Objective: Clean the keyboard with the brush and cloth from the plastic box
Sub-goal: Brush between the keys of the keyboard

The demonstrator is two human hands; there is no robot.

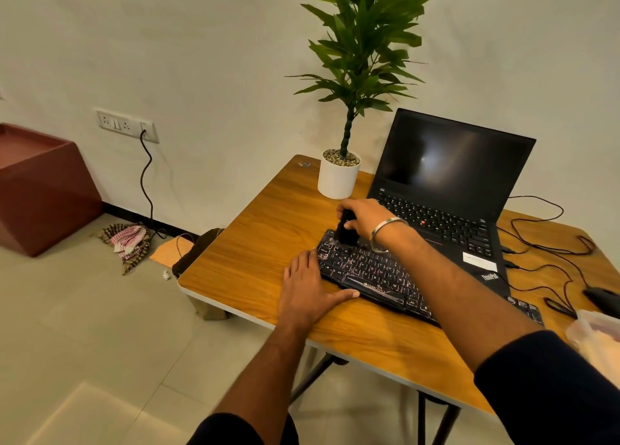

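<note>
Wood-grain tabletop (pixel 255 243) is set against a pale wall, with a potted plant (pixel 339 176) and an open laptop (pixel 446 189) at its far side. A black keyboard (pixel 375 273) lies in front of the laptop, near the front edge. The brush (pixel 345 231) is gripped in the right hand (pixel 364 218), fingers curled around its dark handle, and its bristles are set on the keyboard's top-left corner. The left hand (pixel 307 288) is laid flat and spread on the tabletop, with the thumb against the keyboard's near edge, so the board appears to be steadied. The plastic box (pixel 593 334) is seen at the right edge, only partly in frame; the cloth cannot be made out for certain. Pale dust is visible on the keys. Brushing is judged to be under way at one corner, with most rows yet to be swept and the wiping with the cloth not yet done.
</note>
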